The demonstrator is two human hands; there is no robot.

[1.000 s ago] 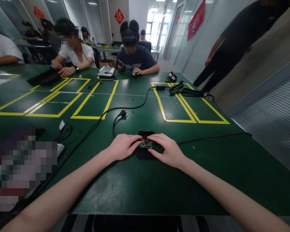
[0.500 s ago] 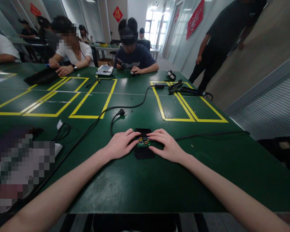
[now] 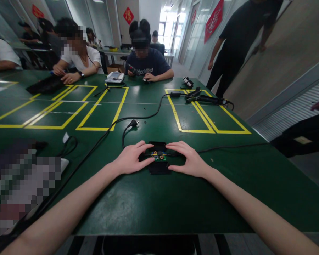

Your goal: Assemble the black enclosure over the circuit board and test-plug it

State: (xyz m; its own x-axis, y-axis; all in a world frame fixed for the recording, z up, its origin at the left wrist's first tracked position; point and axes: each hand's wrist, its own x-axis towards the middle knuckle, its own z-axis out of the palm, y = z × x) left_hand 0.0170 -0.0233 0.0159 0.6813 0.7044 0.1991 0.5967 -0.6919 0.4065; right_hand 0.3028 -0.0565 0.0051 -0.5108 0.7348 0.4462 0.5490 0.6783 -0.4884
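A small green circuit board [image 3: 158, 156] with copper-coloured coils lies on the table in front of me. It sits between two black plastic case halves, the far half [image 3: 157, 145] and the near half [image 3: 159, 169]. My left hand [image 3: 131, 158] is open at the left side, its thumb tip at the board's lower left edge and its forefinger by the far half. On the right, my right hand [image 3: 190, 159] is open, fingers by the far half's corner and thumb by the near half's edge. A black cable [image 3: 172, 154] runs from the board under my right hand.
A power plug [image 3: 133, 123] lies beyond my left hand. A long black cable [image 3: 146, 117] crosses the green table [image 3: 138, 209]. Black devices [image 3: 204, 99] lie far right on yellow tape outlines. Across the table, a person in a dark shirt [image 3: 149, 65] handles small parts. A blurred item [image 3: 29, 184] lies left.
My right hand has drawn back to the right from the board and spread wider. My left thumb has shifted slightly nearer me. Another person's hand has come into view at far right.
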